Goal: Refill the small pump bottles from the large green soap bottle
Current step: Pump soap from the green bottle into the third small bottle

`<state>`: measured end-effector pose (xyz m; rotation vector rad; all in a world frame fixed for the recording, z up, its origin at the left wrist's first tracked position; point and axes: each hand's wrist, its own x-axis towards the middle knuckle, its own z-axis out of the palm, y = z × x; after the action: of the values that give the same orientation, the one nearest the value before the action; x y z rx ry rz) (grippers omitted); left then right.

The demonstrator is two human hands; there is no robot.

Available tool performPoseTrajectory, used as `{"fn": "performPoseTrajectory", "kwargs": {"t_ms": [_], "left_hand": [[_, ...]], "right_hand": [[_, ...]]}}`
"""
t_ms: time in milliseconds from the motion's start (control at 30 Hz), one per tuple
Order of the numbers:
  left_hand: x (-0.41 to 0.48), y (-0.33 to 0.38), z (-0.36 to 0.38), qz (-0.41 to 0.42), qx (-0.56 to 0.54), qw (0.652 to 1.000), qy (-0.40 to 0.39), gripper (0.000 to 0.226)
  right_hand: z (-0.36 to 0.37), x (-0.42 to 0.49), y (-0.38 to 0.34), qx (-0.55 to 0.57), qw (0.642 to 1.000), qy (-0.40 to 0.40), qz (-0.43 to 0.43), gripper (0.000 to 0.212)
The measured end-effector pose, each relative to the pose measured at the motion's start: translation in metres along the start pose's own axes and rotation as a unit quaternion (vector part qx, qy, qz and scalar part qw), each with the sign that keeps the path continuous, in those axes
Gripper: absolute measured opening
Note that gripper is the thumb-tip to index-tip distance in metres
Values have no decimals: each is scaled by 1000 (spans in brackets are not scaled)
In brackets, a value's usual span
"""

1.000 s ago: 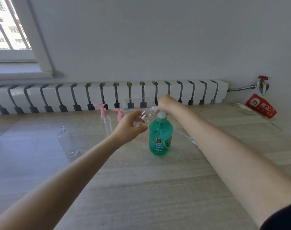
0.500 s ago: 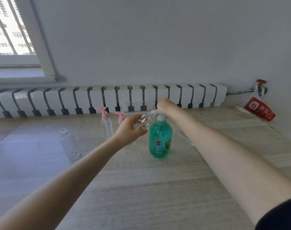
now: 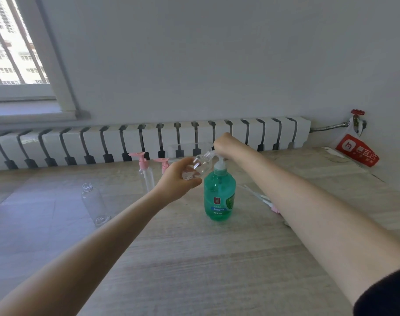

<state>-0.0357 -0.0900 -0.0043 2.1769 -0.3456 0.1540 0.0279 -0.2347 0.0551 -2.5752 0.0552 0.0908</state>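
While pressing the pump (image 3: 220, 161) of the large green soap bottle (image 3: 219, 197), upright on the surface (image 3: 194, 258), with the right hand (image 3: 225, 145) curled over it, grips a small clear bottle (image 3: 200, 166) in the left hand (image 3: 177, 181), mouth tilted up to the pump. Matches a second ago: probably mid-fill.

The green soap bottle (image 3: 219, 197) stands upright, white pump on top; a clear small bottle (image 3: 200, 166) tilts, mouth at its nozzle. A capless clear bottle (image 3: 95, 202) stands left, two pink-pump bottles (image 3: 141, 161) behind

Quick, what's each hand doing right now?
Left hand: holding the small clear bottle.
Right hand: on the pump of the green soap bottle; fingers hidden, cannot tell.
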Motion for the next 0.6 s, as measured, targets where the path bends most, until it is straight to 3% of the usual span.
{"fn": "performPoseTrajectory", "kwargs": {"t_ms": [100,233,400,467,600], "left_hand": [[1,-3,1,2,4,1000,-1,43],[1,-7,2,3,7,1000,-1,41],[-2,-10,6,-7,0,1000,-3,45],[-3,-11,7,-10,-5,1000,-2,45],[-2,-10,7,-17,-9,1000,-4,47]], "right_hand": [[2,-3,-1,-7,999,-1,34,19],[3,-5,2,-35,999,0,4,39],[7,-3,6,-124,992,-11,-27,22],[9,-3,5,-140,990,-16,-29,27],[8,-2,4,-110,994,-9,-3,17]]}}
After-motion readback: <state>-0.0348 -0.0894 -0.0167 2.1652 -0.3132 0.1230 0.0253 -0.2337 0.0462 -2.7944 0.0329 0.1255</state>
